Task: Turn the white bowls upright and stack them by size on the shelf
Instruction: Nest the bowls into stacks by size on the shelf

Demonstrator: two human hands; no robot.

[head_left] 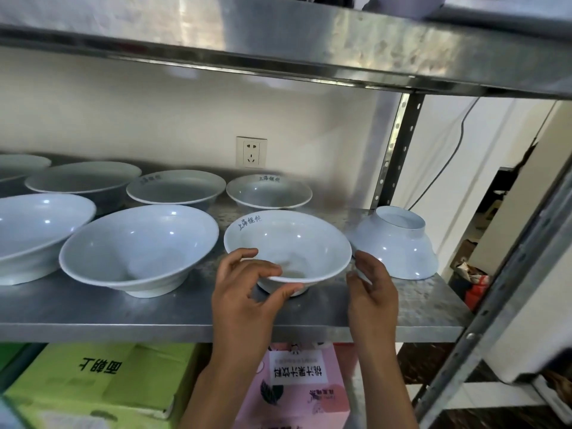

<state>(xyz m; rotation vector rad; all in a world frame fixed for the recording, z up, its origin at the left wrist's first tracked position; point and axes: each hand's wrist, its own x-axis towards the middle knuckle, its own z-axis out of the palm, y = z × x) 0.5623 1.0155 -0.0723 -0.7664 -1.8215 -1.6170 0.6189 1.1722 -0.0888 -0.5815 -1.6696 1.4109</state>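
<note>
We note a white bowl [288,246] standing upright at the front of the steel shelf [123,317], glossy, flared, with grey characters printed inside its rim. Our left hand [247,286] grips its near rim, fingers inside and thumb under the lip, while our right hand [371,286] is released, its relaxed fingers just beside the bowl's right edge. Just right stands an upside-down bowl [399,243], foot ring up; the other bowls [139,246] sit upright, unstacked.

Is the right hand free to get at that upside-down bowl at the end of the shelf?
Probably yes. The right hand is open beside the upright bowl, holding nothing, and the upside-down bowl sits just to its right on the shelf with nothing between them.
</note>
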